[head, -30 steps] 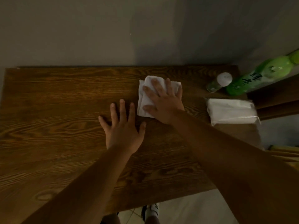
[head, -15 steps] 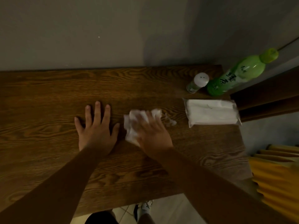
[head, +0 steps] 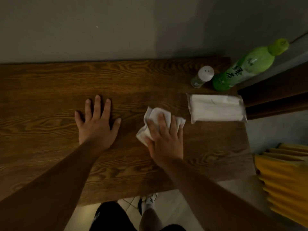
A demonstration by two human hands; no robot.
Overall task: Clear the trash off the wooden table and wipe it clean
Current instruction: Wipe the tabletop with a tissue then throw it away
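Tissue (head: pixel 155 115) pinned under the right hand (head: pixel 165 140), just left of the tissue pack (head: pixel 216 108).
The right hand's straight fingers press the crumpled tissue onto the wooden table (head: pixel 50 97). The left hand (head: pixel 96 125) rests spread on bare wood further left, holding nothing. The pack's long axis runs left-right and likely blocks rightward strokes; open wood lies left and near.

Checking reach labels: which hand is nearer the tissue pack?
Right. The right hand presses a white cloth just beside the tissue pack, apart from it; the left hand lies flat on the table, well beyond the cloth.
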